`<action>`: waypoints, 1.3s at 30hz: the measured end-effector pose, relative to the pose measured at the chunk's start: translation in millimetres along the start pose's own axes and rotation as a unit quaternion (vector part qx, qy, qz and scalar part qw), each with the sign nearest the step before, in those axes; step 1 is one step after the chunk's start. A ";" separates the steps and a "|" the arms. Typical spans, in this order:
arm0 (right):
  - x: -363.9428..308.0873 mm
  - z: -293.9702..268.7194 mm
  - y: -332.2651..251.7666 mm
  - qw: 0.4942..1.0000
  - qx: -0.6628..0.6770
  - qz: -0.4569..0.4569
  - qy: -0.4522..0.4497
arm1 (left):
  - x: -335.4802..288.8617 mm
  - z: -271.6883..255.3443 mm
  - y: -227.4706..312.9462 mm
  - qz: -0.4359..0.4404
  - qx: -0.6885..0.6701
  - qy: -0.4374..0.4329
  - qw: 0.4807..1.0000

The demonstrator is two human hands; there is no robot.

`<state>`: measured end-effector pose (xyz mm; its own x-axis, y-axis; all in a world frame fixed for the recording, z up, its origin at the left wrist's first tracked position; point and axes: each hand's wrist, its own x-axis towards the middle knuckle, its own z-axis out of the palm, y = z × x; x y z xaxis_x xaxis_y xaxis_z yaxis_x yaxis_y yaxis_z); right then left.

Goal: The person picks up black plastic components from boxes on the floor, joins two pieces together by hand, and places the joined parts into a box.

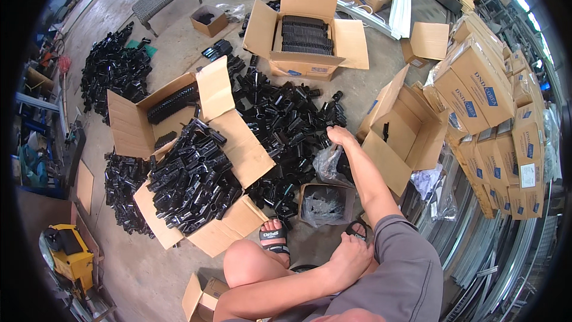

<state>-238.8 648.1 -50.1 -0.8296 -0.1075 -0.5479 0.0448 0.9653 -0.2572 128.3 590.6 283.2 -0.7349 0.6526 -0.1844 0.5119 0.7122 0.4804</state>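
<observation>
Just off the centre of the view, toward twelve o'clock, lies the loose heap of short, glossy black tubular fittings (280, 107), which look stiff and fairly light but slick, so each is probably best held around its tube rather than by a thin edge. At three o'clock the right hand (341, 136) meets the heap's border, fingers curled nearly together above a crumpled clear plastic bag (328, 164) — what they grip, I cannot tell — while at five o'clock the left hand (351, 256) is loosely bent, palm hidden, its hold unclear.
</observation>
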 end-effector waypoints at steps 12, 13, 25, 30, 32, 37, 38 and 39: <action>-40.6 -5.1 -22.8 0.996 -0.019 -0.083 -0.007 | -2.6 12.8 -9.0 -0.018 -0.014 0.026 0.999; -46.3 -7.2 -19.5 0.997 0.002 -0.083 0.002 | -2.7 17.3 -7.4 -0.010 -0.021 0.022 0.999; -120.7 -63.3 -54.6 0.973 0.091 -0.124 0.172 | -1.8 -24.8 -30.3 -0.051 -0.067 0.041 0.996; -238.6 -141.1 -78.2 0.935 0.174 -0.246 0.189 | -10.6 -72.6 -66.4 -0.206 -0.124 0.331 0.913; -300.8 -173.3 -75.2 0.921 0.211 -0.272 0.181 | -12.3 -93.5 -73.9 -0.270 -0.155 0.336 0.889; -396.1 -195.4 -60.2 0.895 0.162 -0.327 0.256 | 12.8 -74.4 -85.0 -0.212 -0.268 0.338 0.877; -407.4 -196.7 -54.5 0.886 0.167 -0.333 0.278 | 18.5 -67.6 -77.3 -0.186 -0.353 0.353 0.846; -417.8 -197.3 -49.4 0.875 0.173 -0.338 0.299 | 22.1 -61.9 -69.0 -0.160 -0.435 0.364 0.808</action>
<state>-4.2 692.3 348.5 -0.8697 -0.3828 0.3115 -0.4895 0.5880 -0.6440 49.2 539.8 299.0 -0.9967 -0.0788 -0.0167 -0.0289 0.1568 0.9872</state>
